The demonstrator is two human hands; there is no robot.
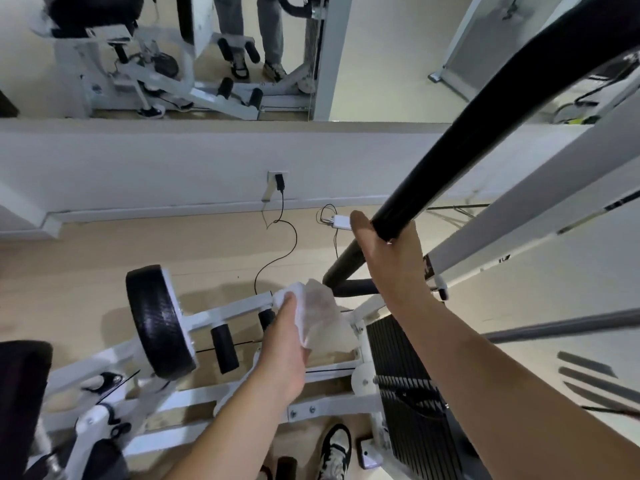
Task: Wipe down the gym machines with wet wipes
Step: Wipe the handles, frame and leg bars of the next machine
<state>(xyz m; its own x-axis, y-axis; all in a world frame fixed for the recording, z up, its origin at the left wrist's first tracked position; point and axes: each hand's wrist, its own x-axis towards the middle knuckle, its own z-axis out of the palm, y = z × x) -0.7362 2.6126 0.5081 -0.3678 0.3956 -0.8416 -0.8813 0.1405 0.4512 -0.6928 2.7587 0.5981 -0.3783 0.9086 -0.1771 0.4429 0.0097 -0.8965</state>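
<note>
Steadying black padded bar (pixel 485 140): right hand (pixel 391 265) curled round it. Left hand (pixel 284 344) pinches bunched wet wipe (pixel 317 306) near bar's lower bend. Advise long, firm strokes along padding.
</note>
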